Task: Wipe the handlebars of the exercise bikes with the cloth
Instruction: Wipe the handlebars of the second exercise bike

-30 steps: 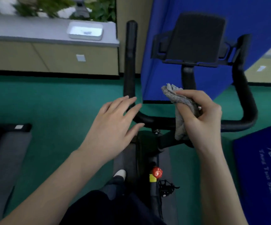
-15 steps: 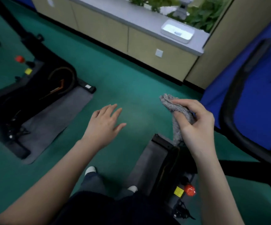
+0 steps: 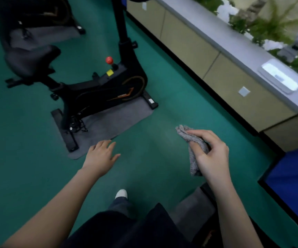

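Looking down from the head view, both hands are seen held out over the green floor (image 3: 28,149), touching nothing but what is carried. The right hand (image 3: 211,156) is closed around a grey cloth (image 3: 193,149): the cloth is pinched between thumb and fingers, one folded end sticking out past the fingertips, the other hanging below the palm. The left hand (image 3: 101,156) is empty, palm down, fingers loosely spread. A black exercise bike (image 3: 105,88) is parked up and to the left on a grey mat (image 3: 112,120), well apart from both hands; its saddle (image 3: 32,59), red knob (image 3: 109,60) and upright post (image 3: 121,24) are visible, but the handlebars are cut off by the top edge. A second bike is partly seen behind it at top left. A beige cabinet run with a grey top (image 3: 216,27) is seen along the right, with a white tray (image 3: 282,77) on it and plants behind. A white shoe (image 3: 121,193) is visible below, between the arms.
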Available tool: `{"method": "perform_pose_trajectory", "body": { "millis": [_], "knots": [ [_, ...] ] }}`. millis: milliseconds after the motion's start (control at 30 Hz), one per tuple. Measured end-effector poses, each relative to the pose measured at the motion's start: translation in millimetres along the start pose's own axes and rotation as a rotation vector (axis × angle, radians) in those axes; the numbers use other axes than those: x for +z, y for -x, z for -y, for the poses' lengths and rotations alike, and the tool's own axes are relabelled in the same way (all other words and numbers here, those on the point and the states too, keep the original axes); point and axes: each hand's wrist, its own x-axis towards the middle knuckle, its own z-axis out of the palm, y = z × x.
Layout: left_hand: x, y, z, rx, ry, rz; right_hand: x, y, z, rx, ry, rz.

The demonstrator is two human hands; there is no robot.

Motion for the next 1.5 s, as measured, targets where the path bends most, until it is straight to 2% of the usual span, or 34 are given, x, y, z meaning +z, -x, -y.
{"method": "perform_pose_trajectory", "body": {
  "millis": [267, 433, 633, 833, 1033, 1267, 1500],
  "knots": [
    [-9.7, -42.4, 53.8, -0.035, 0.007, -0.001, 78.2, -59.4, 35.2, -0.049, -0.041, 0.067],
    [-20.1, -88.0, 44.4, 0.0, 0.026, 0.04, 68.0, -105.2, 17.6, 0.023, -0.055, 0.02],
    [-50.4, -173.2, 5.9, 0.058, -0.002, -0.019, 45.1, -178.4, -23.3, 0.107, -0.08, -0.08],
    [-88.8, -250.8, -23.0, 0.058, -0.03, -0.053, 25.9, -274.9, -45.1, 0.091, -0.084, -0.1],
    [-123.7, -302.0, -26.7, 0.026, -0.039, -0.142, 34.0, -362.8, -36.7, 0.029, -0.074, -0.064],
    [-159.7, -358.8, 6.6, -0.001, -0.002, -0.216, 95.7, -417.8, -9.5, 0.007, -0.116, 0.064],
    [-212.7, -429.8, 79.8, 0.072, 0.026, -0.258, 168.8, -468.6, 29.3, 0.002, -0.099, -0.027]
  ]
}}
